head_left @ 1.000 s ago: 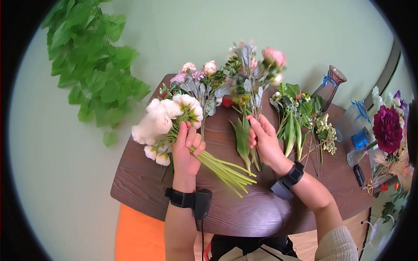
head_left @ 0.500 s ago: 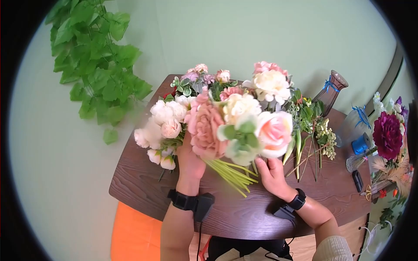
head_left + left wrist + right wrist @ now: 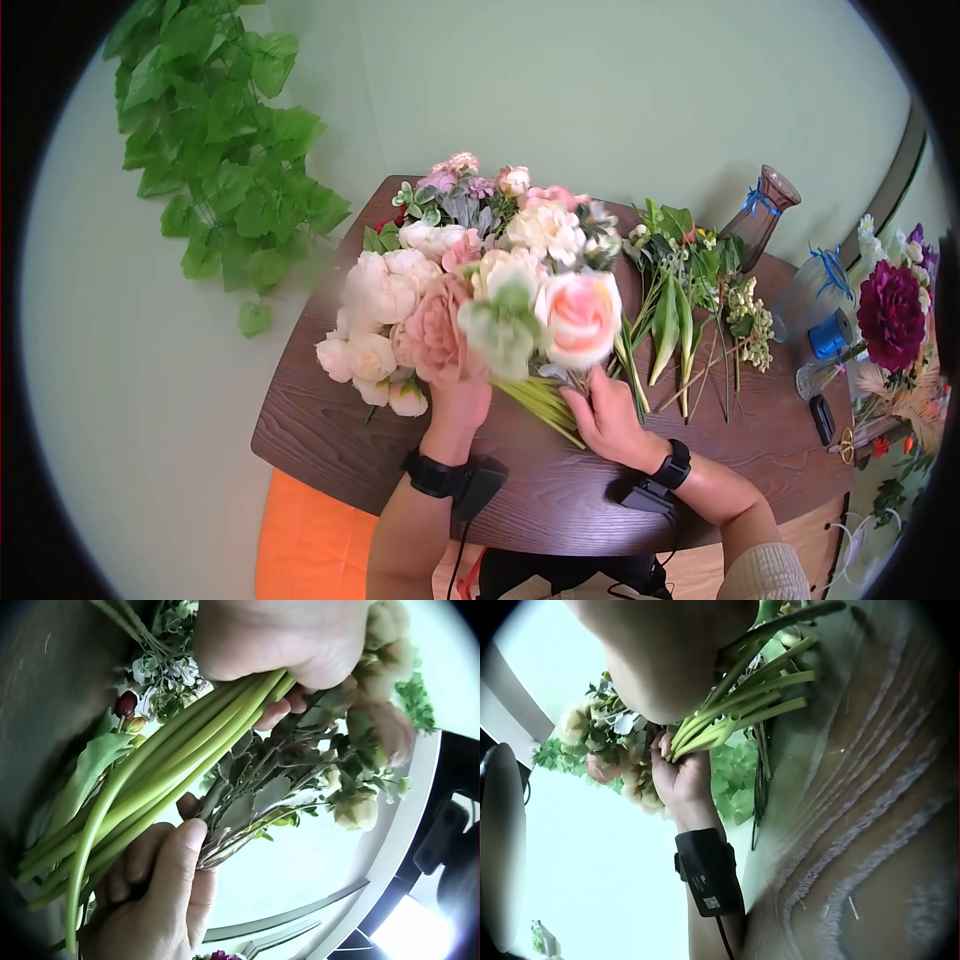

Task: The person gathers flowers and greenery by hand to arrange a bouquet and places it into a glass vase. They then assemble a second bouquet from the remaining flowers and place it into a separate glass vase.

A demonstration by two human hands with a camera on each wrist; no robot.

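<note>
My left hand grips a bunch of white peonies by its thick green stems, which stick out to the right below the fist. My right hand holds a second bunch, mixed pink and cream flowers with grey-green leaves, by its thin stems. That bunch's large pink-and-cream rose and dusty pink bloom face the head camera and partly cover the left hand. In the left wrist view the right thumb presses the thin stems, close beside the green ones.
Behind the hands lie more pink and lilac flowers. Loose greenery spreads over the right of the wooden table. Further right stand a dark glass vase, a clear vase and a blue ribbon spool. Leafy vines hang at left.
The right hand's mixed bunch has tipped from upright towards the head camera and moved left, against the white peonies. The left hand keeps its grip and has shifted slightly right.
</note>
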